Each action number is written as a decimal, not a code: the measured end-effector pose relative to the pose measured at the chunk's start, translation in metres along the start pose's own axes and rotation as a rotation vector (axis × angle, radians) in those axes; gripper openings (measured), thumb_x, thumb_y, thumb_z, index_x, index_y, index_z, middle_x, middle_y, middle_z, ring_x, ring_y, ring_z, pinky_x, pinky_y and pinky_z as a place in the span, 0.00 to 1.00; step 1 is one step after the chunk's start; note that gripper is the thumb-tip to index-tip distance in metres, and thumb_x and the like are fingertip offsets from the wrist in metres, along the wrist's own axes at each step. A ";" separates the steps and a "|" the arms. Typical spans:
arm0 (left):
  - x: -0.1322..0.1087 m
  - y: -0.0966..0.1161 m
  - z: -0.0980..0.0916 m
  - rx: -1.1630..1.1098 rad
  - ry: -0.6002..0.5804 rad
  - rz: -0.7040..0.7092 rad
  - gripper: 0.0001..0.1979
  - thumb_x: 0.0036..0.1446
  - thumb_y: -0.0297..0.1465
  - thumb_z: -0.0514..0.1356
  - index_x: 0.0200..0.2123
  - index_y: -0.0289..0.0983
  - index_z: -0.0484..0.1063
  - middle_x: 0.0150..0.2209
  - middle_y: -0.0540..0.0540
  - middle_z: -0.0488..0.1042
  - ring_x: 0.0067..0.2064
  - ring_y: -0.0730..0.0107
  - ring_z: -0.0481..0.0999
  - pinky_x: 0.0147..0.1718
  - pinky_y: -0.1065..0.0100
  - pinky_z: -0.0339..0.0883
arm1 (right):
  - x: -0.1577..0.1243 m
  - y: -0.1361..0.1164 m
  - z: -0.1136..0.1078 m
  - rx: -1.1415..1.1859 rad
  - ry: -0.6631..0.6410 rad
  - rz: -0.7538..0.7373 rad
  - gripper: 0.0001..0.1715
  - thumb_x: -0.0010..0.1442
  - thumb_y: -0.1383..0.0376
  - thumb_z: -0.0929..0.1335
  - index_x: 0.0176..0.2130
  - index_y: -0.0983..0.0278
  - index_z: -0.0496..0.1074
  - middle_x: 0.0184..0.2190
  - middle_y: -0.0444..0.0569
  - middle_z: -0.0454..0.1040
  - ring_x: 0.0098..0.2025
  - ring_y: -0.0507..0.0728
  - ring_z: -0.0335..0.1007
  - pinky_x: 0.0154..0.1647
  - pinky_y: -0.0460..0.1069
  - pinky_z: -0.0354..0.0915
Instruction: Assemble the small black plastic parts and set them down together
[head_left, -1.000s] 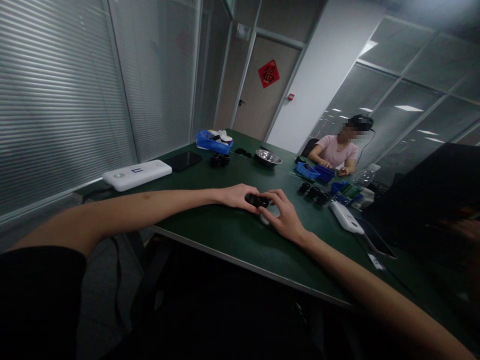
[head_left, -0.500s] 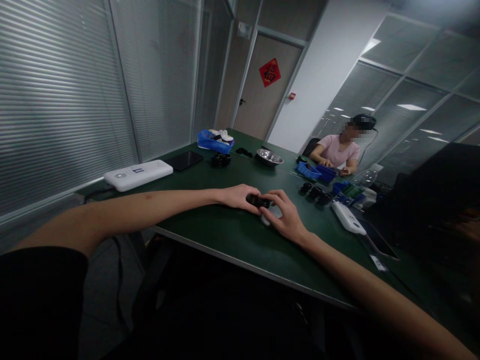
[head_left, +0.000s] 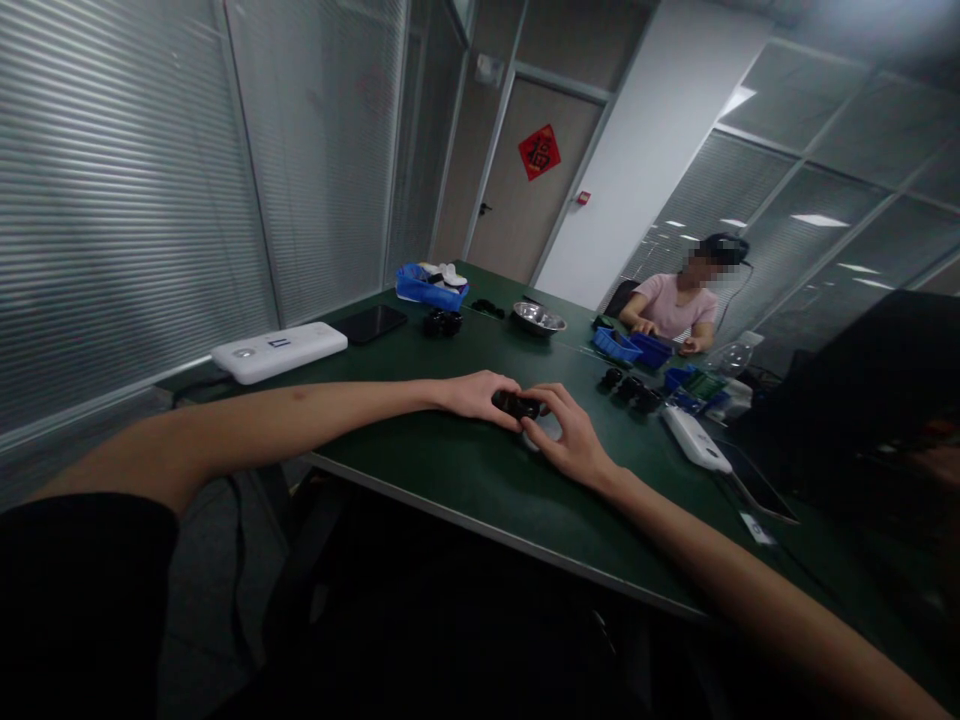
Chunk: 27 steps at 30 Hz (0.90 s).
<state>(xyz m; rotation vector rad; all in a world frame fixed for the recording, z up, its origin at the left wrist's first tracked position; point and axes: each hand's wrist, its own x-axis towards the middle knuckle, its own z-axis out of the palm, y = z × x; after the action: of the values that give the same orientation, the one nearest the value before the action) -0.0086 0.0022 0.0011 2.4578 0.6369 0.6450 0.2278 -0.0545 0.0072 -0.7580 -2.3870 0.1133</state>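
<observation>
Grasping a small black part (head_left: 517, 404) from both sides.
Gripping one end with left hand (head_left: 478, 395), the other with right hand (head_left: 571, 435), over green table (head_left: 450, 470).

Blinds (head_left: 112, 180) cover the left wall, a wooden door (head_left: 501, 175) with a red diamond sign (head_left: 539, 152) stands far beyond the green bench (head_left: 442, 470), and a white column (head_left: 645, 120) separates it from glass panels (head_left: 889, 150) on the right
</observation>
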 end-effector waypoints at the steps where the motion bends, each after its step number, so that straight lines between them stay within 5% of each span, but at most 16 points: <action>1: 0.000 0.000 0.000 -0.004 -0.001 0.001 0.27 0.55 0.49 0.67 0.47 0.33 0.75 0.42 0.44 0.75 0.43 0.63 0.74 0.41 0.67 0.63 | 0.000 -0.001 0.000 0.010 -0.008 -0.014 0.18 0.70 0.61 0.67 0.58 0.57 0.68 0.53 0.54 0.70 0.53 0.63 0.70 0.54 0.61 0.71; 27: 0.000 -0.002 0.001 -0.021 0.009 0.019 0.27 0.54 0.48 0.68 0.48 0.34 0.76 0.42 0.45 0.76 0.43 0.63 0.74 0.41 0.67 0.63 | 0.000 -0.002 -0.001 0.033 0.002 -0.028 0.19 0.70 0.60 0.66 0.59 0.56 0.68 0.54 0.55 0.70 0.55 0.65 0.69 0.55 0.63 0.70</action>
<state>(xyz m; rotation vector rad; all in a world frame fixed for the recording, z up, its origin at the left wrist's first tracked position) -0.0085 0.0036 -0.0003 2.4461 0.6075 0.6672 0.2273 -0.0562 0.0080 -0.7088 -2.3867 0.1394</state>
